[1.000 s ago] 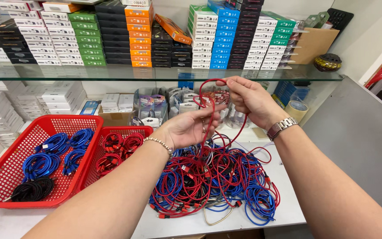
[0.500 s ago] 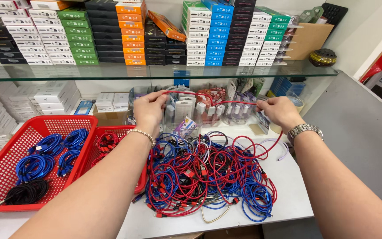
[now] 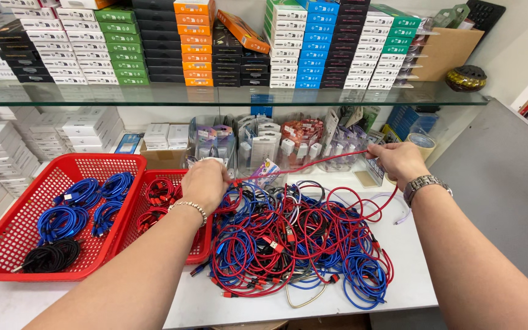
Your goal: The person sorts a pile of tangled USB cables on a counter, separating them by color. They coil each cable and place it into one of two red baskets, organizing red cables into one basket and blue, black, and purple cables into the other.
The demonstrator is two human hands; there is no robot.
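Red basket (image 3: pixel 7 244): blue, black cable coils; both hands stretch red cable (image 3: pixel 313 164).

Both forearms stretched forward and spread apart, left hand (image 3: pixel 205 182) at ten o'clock, knuckles up, fingers curled shut, right hand (image 3: pixel 398 161) at two o'clock, fingers pinched closed, wrist level

Two red baskets (image 3: pixel 7 244) sit side by side. The larger holds about four blue cable coils (image 3: pixel 80 205) and one black coil (image 3: pixel 50 255). One tangled cable heap (image 3: pixel 294 244) lies loose; its cables are too knotted to count.
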